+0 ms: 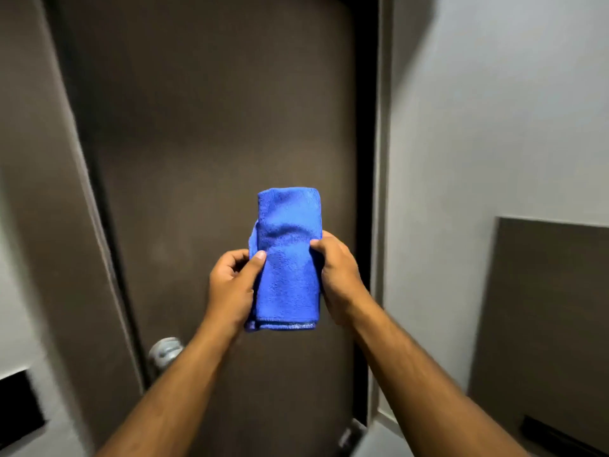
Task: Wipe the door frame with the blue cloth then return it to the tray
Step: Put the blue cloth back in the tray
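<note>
A folded blue cloth (287, 258) is held upright in front of me, in the middle of the view. My left hand (230, 285) grips its left edge, thumb on the front. My right hand (339, 275) grips its right edge. Behind the cloth stands a dark brown door (211, 127). The door frame (382, 159) runs down the right side of the door, and its left post (36, 192) slants down the left. No tray is in view.
A round silver door knob (164, 351) sits low on the door's left side. A pale wall (494, 110) fills the right, with a brown panel (547, 308) at the lower right. A dark rectangular object (18, 407) is at the lower left edge.
</note>
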{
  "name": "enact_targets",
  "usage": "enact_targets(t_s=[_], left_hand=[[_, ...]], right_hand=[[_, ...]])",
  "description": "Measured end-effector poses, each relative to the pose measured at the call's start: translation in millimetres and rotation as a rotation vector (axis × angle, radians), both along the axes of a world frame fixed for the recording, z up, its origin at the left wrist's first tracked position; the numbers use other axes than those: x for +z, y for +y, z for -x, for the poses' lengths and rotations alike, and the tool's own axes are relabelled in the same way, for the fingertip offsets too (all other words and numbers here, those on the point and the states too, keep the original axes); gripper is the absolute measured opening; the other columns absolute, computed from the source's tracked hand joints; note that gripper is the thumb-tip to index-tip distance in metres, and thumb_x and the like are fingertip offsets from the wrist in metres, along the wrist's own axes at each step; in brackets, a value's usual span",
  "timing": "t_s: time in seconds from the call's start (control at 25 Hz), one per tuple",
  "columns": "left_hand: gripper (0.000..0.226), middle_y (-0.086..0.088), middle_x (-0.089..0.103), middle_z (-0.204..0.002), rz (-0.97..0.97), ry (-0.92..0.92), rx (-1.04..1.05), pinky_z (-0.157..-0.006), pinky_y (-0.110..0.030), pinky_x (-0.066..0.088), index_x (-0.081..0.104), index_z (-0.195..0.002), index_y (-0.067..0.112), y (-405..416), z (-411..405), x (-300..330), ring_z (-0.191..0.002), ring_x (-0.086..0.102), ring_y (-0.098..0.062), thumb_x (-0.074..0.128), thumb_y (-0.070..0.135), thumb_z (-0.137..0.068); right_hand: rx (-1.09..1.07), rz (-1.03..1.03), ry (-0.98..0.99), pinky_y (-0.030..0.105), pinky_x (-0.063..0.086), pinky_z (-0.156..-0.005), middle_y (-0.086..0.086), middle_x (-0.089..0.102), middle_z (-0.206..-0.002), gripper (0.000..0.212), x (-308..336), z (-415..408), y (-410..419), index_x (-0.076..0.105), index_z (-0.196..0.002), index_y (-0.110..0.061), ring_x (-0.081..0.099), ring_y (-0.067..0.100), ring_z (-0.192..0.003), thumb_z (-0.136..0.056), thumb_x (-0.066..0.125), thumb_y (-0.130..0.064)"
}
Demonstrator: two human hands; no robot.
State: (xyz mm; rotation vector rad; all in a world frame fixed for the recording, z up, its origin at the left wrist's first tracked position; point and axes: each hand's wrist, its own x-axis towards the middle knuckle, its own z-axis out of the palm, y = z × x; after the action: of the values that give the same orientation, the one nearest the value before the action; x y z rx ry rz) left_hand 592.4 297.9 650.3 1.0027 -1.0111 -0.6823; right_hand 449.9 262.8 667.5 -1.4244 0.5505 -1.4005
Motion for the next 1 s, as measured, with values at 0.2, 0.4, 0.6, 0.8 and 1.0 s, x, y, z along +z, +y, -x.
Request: enact_targets(t_s=[0.2, 0.4, 0.6, 0.8, 1.0], left_hand=[[0.015, -0.004, 0.067, -0.076, -0.084, 0.032, -0.326, -0.06, -0.026, 0.056, 0.059, -0.096, 0.013, -43.5, 110.7, -30.6, -0.064, 0.067, -0.012, 0.067, 0.008, -0.084], [0.035, 0.007, 0.072, -0.064, -0.208, -0.134, -0.535, -0.053, -0.022, 0.052, 0.054, -0.107, 0.021, -97.1, 233.8, -85.7, -0.063, 0.07, -0.008, 0.069, 0.002, -0.082], [0.042, 0.009, 0.072, -0.062, -0.39, -0.229, -0.625, -0.049, -0.02, 0.049, 0.051, -0.112, 0.025, -147.1, 357.7, -160.9, -0.059, 0.069, -0.006, 0.072, 0.007, -0.081], [0.043, 0.003, 0.07, -0.074, -0.615, -0.291, -0.655, -0.057, -0.027, 0.05, 0.051, -0.115, 0.024, -187.8, 456.7, -255.7, -0.068, 0.07, -0.012, 0.073, 0.009, -0.081], [0.046, 0.002, 0.069, -0.079, -0.818, -0.387, -0.681, -0.057, -0.02, 0.048, 0.049, -0.117, 0.026, -206.8, 506.4, -354.8, -0.073, 0.068, -0.008, 0.073, 0.01, -0.081]], right_hand=[[-0.213, -0.117, 0.121, 0.018, 0.042, -0.05, -0.006, 0.06, -0.063, 0.018, -33.6, 135.6, 1.8, 0.058, -0.069, -0.019, 0.053, 0.009, -0.057, -0.077, 0.042, -0.016], [-0.481, -0.256, 0.212, 0.022, 0.046, -0.05, 0.001, 0.073, -0.08, 0.021, -95.7, 274.4, -9.7, 0.071, -0.092, -0.015, 0.063, 0.01, -0.064, -0.09, 0.05, -0.012], [-0.649, -0.458, 0.159, 0.019, 0.045, -0.043, 0.002, 0.071, -0.076, 0.017, -174.8, 389.5, -36.6, 0.07, -0.094, -0.012, 0.061, 0.006, -0.057, -0.091, 0.053, -0.008], [-0.748, -0.674, 0.251, 0.02, 0.047, -0.044, -0.001, 0.066, -0.067, 0.015, -274.7, 482.8, -64.6, 0.067, -0.095, -0.005, 0.056, 0.003, -0.049, -0.091, 0.052, -0.005], [-0.801, -0.885, 0.339, 0.024, 0.049, -0.049, 0.002, 0.064, -0.074, 0.014, -374.0, 522.0, -83.0, 0.066, -0.091, -0.009, 0.059, 0.015, -0.063, -0.09, 0.053, -0.005]])
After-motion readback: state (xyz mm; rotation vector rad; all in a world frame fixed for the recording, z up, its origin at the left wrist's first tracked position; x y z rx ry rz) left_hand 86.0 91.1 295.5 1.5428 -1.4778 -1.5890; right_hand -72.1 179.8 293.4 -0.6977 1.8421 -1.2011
